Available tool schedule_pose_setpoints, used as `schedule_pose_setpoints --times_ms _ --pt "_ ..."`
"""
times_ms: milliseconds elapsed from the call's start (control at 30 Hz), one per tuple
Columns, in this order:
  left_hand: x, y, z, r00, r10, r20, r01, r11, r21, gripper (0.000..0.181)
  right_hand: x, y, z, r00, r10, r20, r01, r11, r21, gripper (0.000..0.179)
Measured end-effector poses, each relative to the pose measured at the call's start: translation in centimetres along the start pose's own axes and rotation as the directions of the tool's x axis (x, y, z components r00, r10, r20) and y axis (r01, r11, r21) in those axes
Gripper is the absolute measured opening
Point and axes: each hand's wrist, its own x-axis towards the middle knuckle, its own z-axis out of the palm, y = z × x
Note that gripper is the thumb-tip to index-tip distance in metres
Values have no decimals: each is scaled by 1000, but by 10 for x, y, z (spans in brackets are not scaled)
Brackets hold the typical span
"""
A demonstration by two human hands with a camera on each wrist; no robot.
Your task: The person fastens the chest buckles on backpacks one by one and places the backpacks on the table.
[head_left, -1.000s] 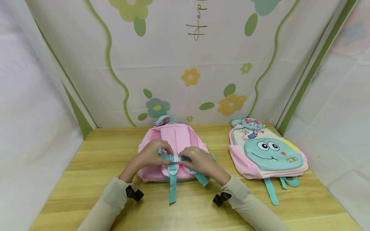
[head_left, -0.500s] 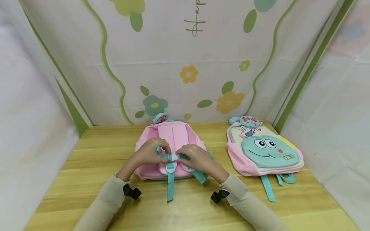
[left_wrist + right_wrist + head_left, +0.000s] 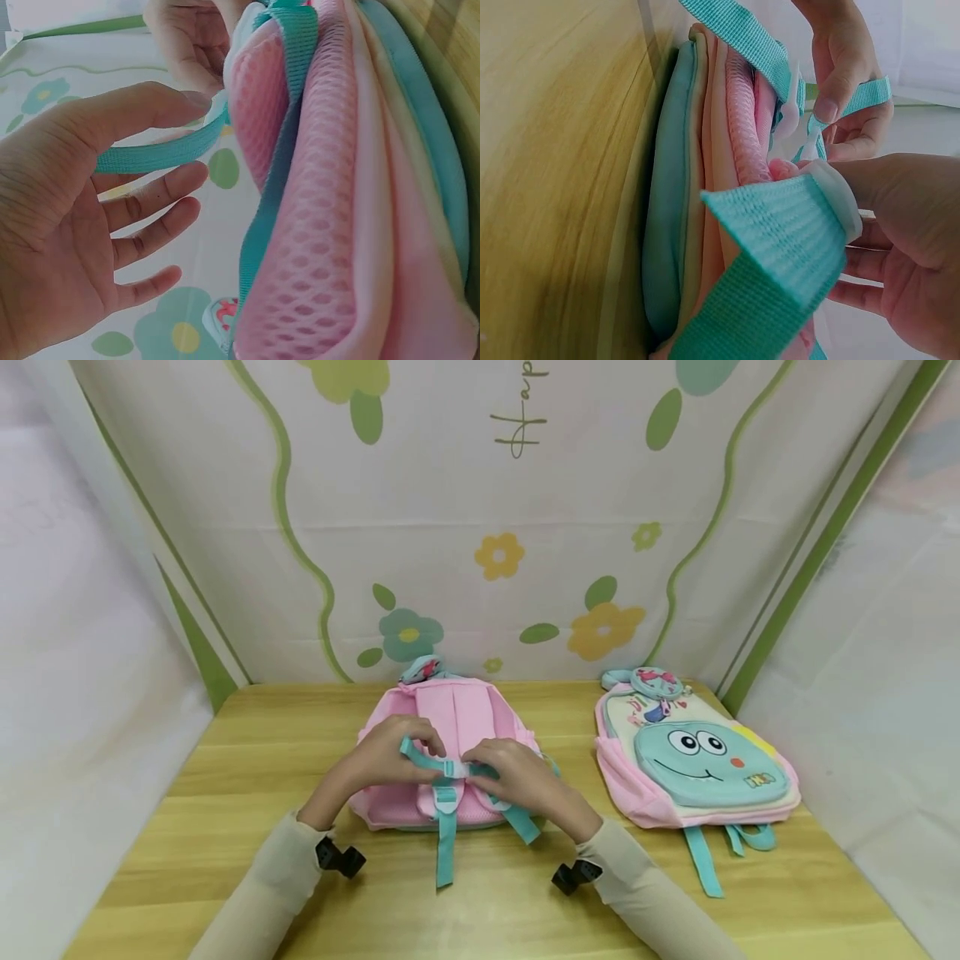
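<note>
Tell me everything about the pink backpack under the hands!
The pink backpack lies back-up on the wooden table. Its back has padded panels and pink mesh. Turquoise straps run through white buckles. A small patterned pouch sits at its top. The left hand and right hand hold turquoise strapping at a white clip.

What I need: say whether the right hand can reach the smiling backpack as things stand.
Probably yes, if it lets go: the right hand is busy at the white buckle, but the smiling backpack lies rightward, no obstacle visible between.
</note>
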Motion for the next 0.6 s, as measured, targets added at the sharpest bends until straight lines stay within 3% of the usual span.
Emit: schedule_pose_setpoints --times_ms 400,600 --pt "-1 11 -9 990 106 -89 -99 992 76 22 -2 0 -2 1000 -22 0 22 1000 7 31" --pt "-3 19 -13 985 111 -133 -95 988 122 23 -2 -3 -4 999 -31 -13 31 1000 0 32"
